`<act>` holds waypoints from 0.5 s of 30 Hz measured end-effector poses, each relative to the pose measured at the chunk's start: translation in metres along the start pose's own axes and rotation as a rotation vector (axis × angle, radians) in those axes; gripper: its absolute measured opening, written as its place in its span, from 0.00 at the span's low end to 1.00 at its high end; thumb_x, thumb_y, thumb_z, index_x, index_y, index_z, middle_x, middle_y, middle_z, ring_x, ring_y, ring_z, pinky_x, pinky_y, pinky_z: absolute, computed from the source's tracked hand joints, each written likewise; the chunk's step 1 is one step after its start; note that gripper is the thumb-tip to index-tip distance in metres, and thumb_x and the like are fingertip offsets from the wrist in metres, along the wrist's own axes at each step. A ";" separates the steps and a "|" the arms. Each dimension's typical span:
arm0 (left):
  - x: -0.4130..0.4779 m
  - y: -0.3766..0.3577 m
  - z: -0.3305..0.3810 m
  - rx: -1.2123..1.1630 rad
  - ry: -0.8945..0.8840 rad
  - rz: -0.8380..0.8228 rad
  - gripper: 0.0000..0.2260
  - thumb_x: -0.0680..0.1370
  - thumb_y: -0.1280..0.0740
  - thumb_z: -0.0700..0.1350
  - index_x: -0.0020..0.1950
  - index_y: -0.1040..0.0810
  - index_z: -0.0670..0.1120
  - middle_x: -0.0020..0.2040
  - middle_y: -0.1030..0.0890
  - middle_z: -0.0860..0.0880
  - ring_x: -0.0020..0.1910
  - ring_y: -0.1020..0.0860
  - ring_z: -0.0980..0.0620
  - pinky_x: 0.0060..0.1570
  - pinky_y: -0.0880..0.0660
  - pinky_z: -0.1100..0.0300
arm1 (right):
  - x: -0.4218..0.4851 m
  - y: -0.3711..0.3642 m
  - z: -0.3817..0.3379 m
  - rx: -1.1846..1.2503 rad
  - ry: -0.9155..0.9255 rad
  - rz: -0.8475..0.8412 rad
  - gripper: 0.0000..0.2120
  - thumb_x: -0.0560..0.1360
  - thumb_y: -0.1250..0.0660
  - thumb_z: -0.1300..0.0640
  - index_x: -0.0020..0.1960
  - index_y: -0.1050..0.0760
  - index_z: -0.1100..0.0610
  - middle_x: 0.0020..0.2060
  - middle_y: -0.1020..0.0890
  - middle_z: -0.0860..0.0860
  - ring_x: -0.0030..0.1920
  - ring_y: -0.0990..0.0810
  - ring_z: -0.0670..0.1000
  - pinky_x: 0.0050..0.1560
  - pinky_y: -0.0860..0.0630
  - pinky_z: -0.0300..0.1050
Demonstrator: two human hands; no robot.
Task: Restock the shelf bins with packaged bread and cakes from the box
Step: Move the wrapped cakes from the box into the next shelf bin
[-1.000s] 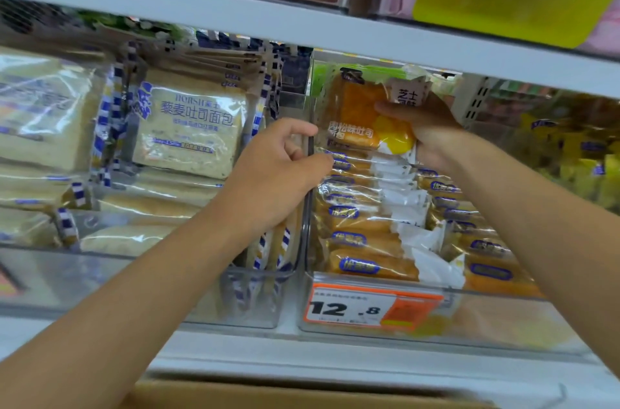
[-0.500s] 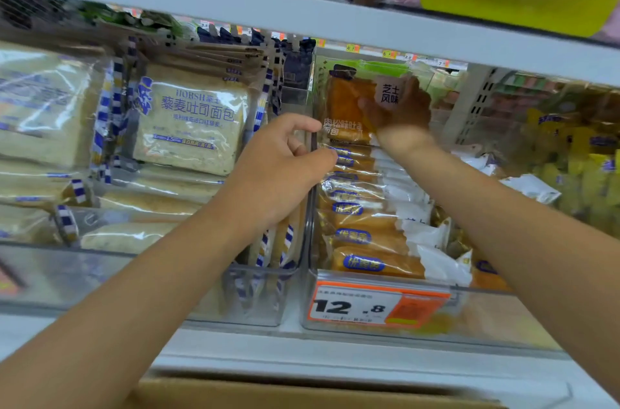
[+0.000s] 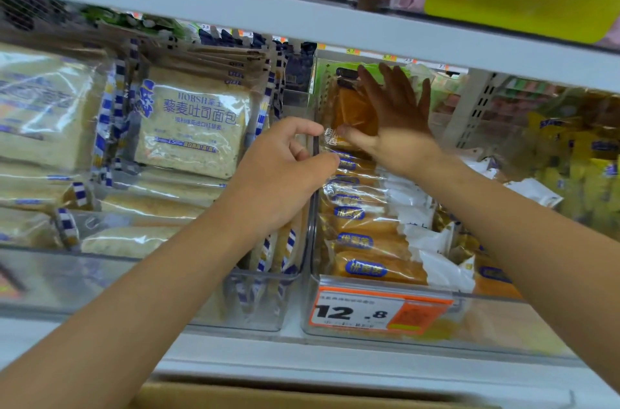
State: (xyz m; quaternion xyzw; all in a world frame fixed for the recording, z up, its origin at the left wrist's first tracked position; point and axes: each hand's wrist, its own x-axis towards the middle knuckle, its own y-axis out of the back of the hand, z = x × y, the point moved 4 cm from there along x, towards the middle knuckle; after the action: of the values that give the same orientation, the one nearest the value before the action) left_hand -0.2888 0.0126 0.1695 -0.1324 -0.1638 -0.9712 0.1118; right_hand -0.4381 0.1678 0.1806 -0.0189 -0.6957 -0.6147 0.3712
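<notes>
An orange bread packet (image 3: 349, 110) stands upright at the back of a clear bin (image 3: 503, 318) on the middle shelf. My right hand (image 3: 396, 116) lies flat against its front with fingers spread and the thumb at its lower left corner. In front of it, several orange packets with blue labels (image 3: 365, 241) lie stacked in a row. My left hand (image 3: 285, 170) is curled on the top edge of that bin's left wall (image 3: 314, 207), index finger and thumb pinching there. The cardboard box (image 3: 268, 398) shows at the bottom edge.
A bin to the left (image 3: 235, 308) holds pale toast packets (image 3: 198, 127) with blue print. Yellow packets (image 3: 577, 167) fill the space to the right. A 12.8 price tag (image 3: 379, 311) hangs on the bin front. The upper shelf board (image 3: 302, 16) runs close above my hands.
My right hand pushed the orange packet deeper into the bin, then let go and spread flat on it. My left hand stayed at the bin wall.
</notes>
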 end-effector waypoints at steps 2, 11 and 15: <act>0.000 0.000 -0.001 0.002 0.003 -0.002 0.14 0.76 0.31 0.49 0.60 0.25 0.57 0.35 0.27 0.53 0.28 0.29 0.64 0.35 0.31 0.69 | 0.003 -0.002 -0.001 -0.071 0.039 -0.007 0.42 0.73 0.42 0.30 0.79 0.55 0.44 0.79 0.51 0.54 0.79 0.57 0.55 0.74 0.67 0.63; 0.003 0.000 -0.003 0.003 -0.009 -0.004 0.13 0.76 0.31 0.49 0.60 0.25 0.57 0.35 0.27 0.52 0.27 0.29 0.65 0.29 0.33 0.77 | 0.012 -0.014 0.008 -0.050 0.120 -0.064 0.41 0.74 0.44 0.30 0.79 0.56 0.44 0.79 0.49 0.55 0.79 0.54 0.56 0.76 0.64 0.59; 0.003 -0.001 -0.003 0.010 -0.017 0.001 0.13 0.76 0.31 0.49 0.60 0.25 0.57 0.35 0.26 0.52 0.27 0.28 0.65 0.31 0.32 0.76 | 0.012 -0.010 0.006 -0.034 0.098 -0.077 0.43 0.70 0.48 0.28 0.79 0.56 0.44 0.79 0.49 0.56 0.79 0.54 0.57 0.76 0.64 0.60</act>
State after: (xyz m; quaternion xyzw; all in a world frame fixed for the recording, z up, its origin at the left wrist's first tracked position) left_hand -0.2925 0.0116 0.1674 -0.1399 -0.1695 -0.9692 0.1113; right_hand -0.4548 0.1656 0.1784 0.0319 -0.6664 -0.6404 0.3805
